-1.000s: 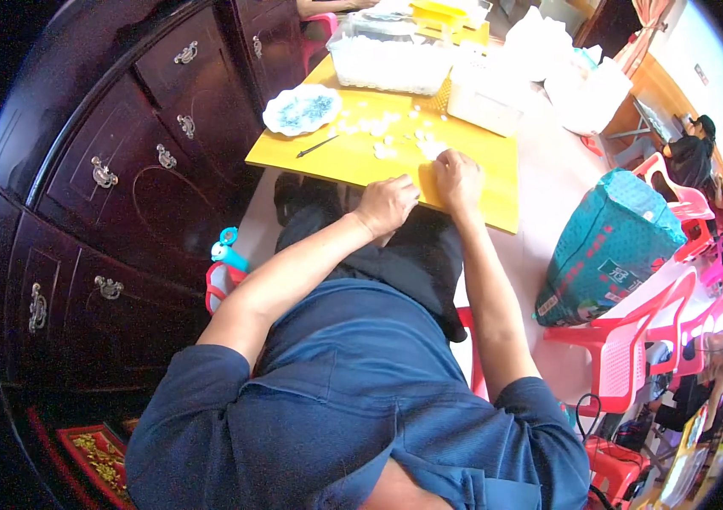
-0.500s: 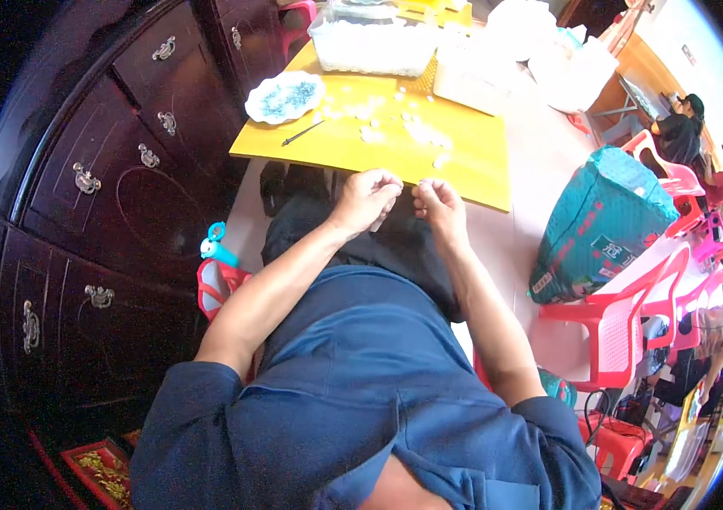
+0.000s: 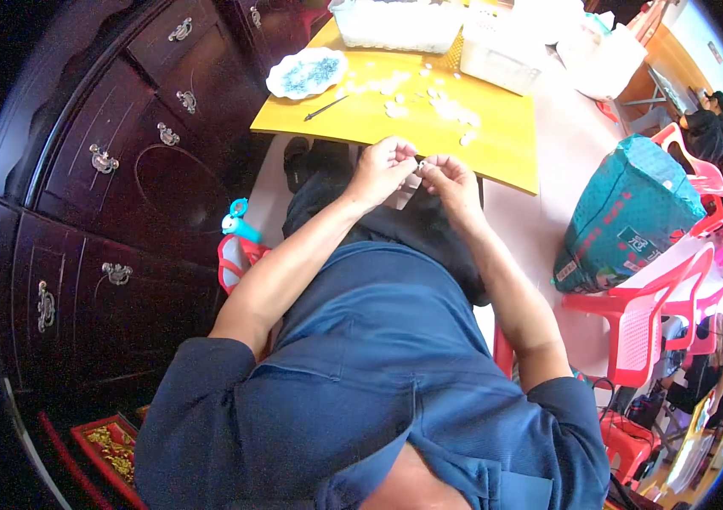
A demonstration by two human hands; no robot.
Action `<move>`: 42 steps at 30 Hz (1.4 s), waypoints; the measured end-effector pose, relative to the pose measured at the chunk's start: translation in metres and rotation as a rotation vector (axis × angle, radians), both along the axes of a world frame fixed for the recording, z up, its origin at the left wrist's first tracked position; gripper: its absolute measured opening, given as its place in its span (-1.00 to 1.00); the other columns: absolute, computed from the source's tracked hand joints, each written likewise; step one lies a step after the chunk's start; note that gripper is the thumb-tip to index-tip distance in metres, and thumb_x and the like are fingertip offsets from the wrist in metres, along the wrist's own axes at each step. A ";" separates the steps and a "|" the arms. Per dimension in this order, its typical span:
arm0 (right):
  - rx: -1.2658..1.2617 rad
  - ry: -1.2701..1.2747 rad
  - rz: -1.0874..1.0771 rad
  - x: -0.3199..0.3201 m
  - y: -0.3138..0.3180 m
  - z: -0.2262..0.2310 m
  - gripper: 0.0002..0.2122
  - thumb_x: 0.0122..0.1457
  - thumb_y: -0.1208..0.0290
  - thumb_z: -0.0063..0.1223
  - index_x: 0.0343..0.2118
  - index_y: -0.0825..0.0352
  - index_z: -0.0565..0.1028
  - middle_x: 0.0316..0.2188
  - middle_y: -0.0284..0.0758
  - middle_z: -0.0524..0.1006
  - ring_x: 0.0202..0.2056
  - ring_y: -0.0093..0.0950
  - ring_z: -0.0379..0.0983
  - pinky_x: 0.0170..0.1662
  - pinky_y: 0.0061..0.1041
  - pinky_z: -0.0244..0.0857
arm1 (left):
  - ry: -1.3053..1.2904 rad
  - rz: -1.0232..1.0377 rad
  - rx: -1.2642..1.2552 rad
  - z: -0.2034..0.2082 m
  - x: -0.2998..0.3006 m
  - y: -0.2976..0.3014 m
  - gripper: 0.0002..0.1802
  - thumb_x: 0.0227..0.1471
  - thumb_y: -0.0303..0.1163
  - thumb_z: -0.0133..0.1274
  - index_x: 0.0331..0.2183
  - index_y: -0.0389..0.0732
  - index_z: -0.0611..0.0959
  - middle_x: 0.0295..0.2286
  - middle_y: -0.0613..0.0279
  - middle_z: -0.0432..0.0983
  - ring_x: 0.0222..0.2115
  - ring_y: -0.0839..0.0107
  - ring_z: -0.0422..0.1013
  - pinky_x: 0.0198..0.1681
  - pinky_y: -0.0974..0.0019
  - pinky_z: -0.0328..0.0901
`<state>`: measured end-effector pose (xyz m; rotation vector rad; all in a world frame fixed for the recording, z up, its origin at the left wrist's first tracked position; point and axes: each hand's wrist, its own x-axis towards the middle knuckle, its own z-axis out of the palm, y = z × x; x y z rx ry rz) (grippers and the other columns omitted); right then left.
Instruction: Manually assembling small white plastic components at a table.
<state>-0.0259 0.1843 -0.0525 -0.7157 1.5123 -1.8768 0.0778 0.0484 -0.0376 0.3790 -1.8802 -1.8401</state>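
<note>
My left hand (image 3: 378,177) and my right hand (image 3: 455,184) meet over my lap, just short of the near edge of a yellow board (image 3: 504,155). Both are closed in fingertip pinches. A tiny whitish piece (image 3: 420,168) shows where the fingertips come together; its exact kind is too small to tell. Below the left fingers a pale patch is visible, and I cannot tell what it is. Several small white pieces (image 3: 448,107) lie scattered on the board. A dark, thin pen-like tool (image 3: 326,108) rests near a scalloped white dish (image 3: 307,73) with bluish contents.
At the board's far side stand a clear tub (image 3: 397,29) of white material and a white container (image 3: 502,56). A teal bag (image 3: 625,219) and red plastic chairs (image 3: 633,331) are on the right. Dark cabinets (image 3: 140,161) line the left, near a turquoise bottle (image 3: 241,223).
My hands have come together at the fingertips, where a gap stood between them before. The whole view has shifted, so the board sits higher and farther right.
</note>
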 end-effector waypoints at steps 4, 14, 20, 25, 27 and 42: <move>0.028 0.020 0.004 -0.001 -0.001 -0.002 -0.90 0.20 0.46 0.13 -0.24 0.30 0.53 -0.40 -0.42 0.61 -0.43 -0.71 0.42 -0.34 -0.71 0.26 | -0.002 0.041 -0.127 -0.002 -0.001 -0.006 -0.83 0.03 -0.62 0.10 -0.26 -0.33 0.56 -0.42 0.29 0.51 -0.44 0.59 0.45 -0.37 0.52 0.39; -0.012 0.010 0.013 0.001 -0.002 0.002 -0.92 0.19 0.49 0.13 -0.28 0.33 0.52 -0.47 -0.46 0.56 -0.48 -0.72 0.38 -0.38 -0.70 0.25 | 0.068 0.010 -0.158 -0.007 -0.002 -0.004 -0.81 0.04 -0.62 0.08 -0.23 -0.33 0.54 -0.43 0.26 0.51 -0.46 0.61 0.44 -0.39 0.54 0.38; -0.006 0.026 -0.021 -0.002 -0.002 0.001 -0.92 0.19 0.50 0.13 -0.27 0.33 0.53 -0.46 -0.45 0.57 -0.48 -0.70 0.39 -0.38 -0.69 0.25 | 0.050 0.060 -0.170 -0.006 -0.002 -0.004 -0.79 0.03 -0.63 0.06 -0.22 -0.34 0.53 -0.44 0.27 0.51 -0.47 0.62 0.44 -0.40 0.54 0.38; -0.031 -0.017 0.023 -0.001 0.000 0.003 -0.92 0.19 0.55 0.11 -0.26 0.38 0.52 -0.40 -0.35 0.60 -0.36 -0.60 0.53 -0.23 -0.61 0.41 | 0.030 0.028 -0.154 -0.002 0.000 -0.001 -0.76 0.02 -0.63 0.06 -0.19 -0.33 0.52 -0.45 0.29 0.51 -0.50 0.66 0.43 -0.42 0.55 0.35; -0.016 -0.001 0.023 -0.003 0.000 0.000 -0.92 0.19 0.56 0.10 -0.26 0.39 0.51 -0.39 -0.34 0.60 -0.34 -0.58 0.54 -0.20 -0.60 0.43 | 0.031 0.026 -0.161 -0.003 -0.001 -0.002 -0.76 0.02 -0.63 0.06 -0.19 -0.33 0.52 -0.45 0.29 0.52 -0.51 0.66 0.43 -0.43 0.55 0.35; 0.031 0.064 0.018 -0.001 0.001 0.001 -0.92 0.17 0.55 0.13 -0.29 0.40 0.52 -0.42 -0.33 0.61 -0.36 -0.60 0.53 -0.23 -0.60 0.41 | 0.044 0.045 -0.229 -0.004 -0.001 0.004 -0.76 0.02 -0.62 0.06 -0.20 -0.31 0.52 -0.53 0.30 0.56 -0.55 0.67 0.45 -0.46 0.52 0.36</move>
